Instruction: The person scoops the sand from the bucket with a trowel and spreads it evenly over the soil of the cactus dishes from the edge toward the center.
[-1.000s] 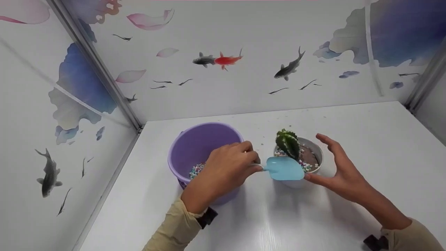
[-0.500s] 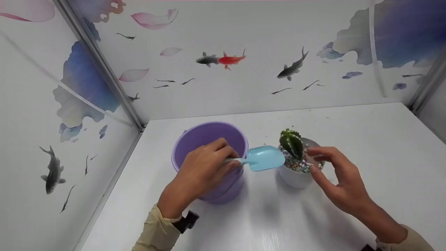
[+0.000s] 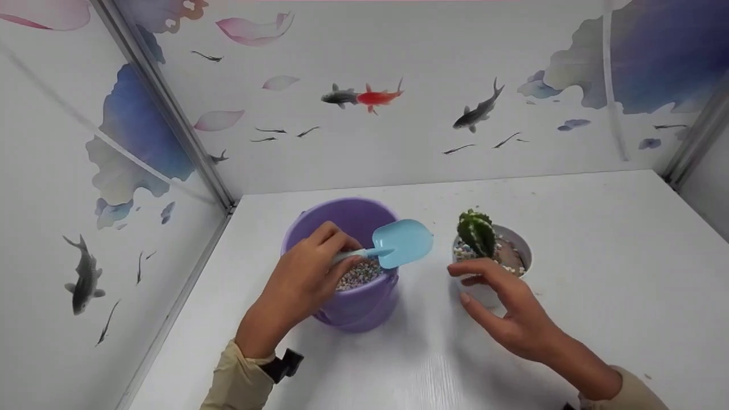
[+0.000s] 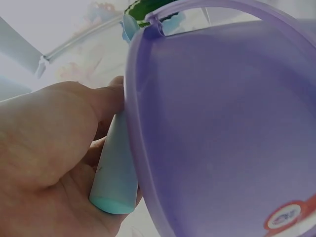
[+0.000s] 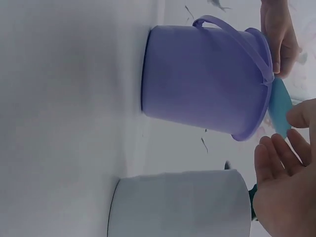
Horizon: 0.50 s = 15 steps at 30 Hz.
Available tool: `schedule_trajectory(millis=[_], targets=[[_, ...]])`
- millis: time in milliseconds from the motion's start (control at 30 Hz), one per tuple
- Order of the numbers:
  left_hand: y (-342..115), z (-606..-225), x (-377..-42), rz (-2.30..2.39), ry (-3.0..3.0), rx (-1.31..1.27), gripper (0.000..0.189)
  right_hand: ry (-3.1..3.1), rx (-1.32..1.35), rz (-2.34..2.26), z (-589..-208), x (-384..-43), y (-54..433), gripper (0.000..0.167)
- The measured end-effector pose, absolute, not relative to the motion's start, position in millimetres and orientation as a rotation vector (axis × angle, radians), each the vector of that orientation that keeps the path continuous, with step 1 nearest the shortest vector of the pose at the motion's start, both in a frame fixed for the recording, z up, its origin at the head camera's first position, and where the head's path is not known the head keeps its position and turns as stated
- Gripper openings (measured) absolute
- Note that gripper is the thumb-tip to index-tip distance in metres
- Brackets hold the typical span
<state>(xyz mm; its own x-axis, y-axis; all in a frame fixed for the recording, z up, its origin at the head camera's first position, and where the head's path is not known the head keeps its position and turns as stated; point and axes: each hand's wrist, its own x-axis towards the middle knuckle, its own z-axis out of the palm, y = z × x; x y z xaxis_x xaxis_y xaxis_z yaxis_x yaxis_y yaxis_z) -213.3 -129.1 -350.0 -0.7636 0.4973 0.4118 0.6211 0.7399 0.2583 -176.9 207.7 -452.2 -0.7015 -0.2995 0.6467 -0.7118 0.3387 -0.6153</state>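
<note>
Over the round purple plastic bucket [image 3: 361, 310], a pale-blue plastic scoop [image 3: 405, 244] is being gripped by the left hand [image 3: 307, 270]; rightward, the empty right hand [image 3: 510, 313] is being held half-curled.

Passable between purple bucket [image 3: 360, 314] and white pot [image 5: 177, 205], low over table [image 3: 615, 273]. Narrowed higher up by blue scoop [image 3: 402, 244], jutting beyond bucket. Hampered at near side of pot by right hand [image 3: 507, 313]. Roomy right of pot; stopped at back by patterned wall [image 3: 393, 154].
</note>
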Motion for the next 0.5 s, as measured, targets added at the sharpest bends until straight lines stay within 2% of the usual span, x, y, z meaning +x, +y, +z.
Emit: schedule_trajectory(millis=[500], targets=[[-157,-357,-220,-0.544,-2.673,-0.694,0.013,-2.244,0.903,1.583,-449,-204,162,0.063]])
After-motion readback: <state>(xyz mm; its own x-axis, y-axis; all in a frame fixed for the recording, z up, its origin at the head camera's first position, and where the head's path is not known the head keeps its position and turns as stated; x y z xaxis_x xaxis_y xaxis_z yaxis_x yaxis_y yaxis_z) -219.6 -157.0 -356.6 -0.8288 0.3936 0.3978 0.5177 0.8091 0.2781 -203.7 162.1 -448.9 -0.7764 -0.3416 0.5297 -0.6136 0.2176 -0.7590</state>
